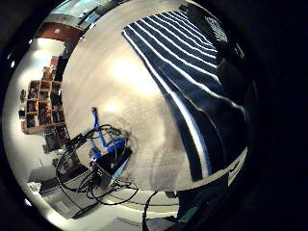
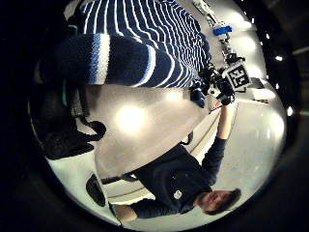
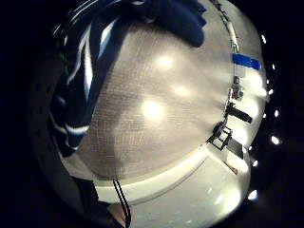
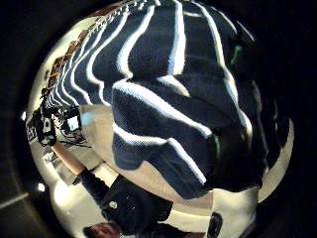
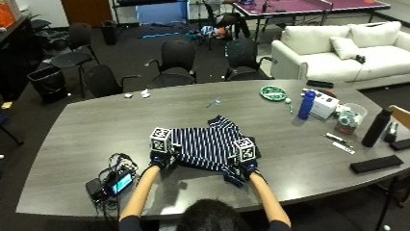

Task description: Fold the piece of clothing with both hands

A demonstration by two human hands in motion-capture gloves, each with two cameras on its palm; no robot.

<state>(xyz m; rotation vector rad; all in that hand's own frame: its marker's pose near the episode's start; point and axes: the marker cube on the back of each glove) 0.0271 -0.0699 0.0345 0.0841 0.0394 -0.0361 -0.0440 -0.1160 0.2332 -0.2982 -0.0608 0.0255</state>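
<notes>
Striped knit, navy with thin white lines, is bunched right up against both our palms, so we're pretty sure each hand has its fingers curled round the near hem of the piece of clothing. Our left hand holds the near left corner and our right hand the near right one, where a fold of cloth hangs just past the glove. From the right thumb-side palm view a thick roll of the fabric sits lifted off the table, which fits a pinch-and-lift rather than a flat press.

Holding both near corners at once makes sense to us: it keeps the hem straight so the near half can go over the far half in one move. The rest of the garment lies spread flat on the grey table, sleeves pointing away from us.

Further out there's a blue bottle, a white box, a black bottle and a cabled device near the left edge. We can't read any brand or writing on anything.
</notes>
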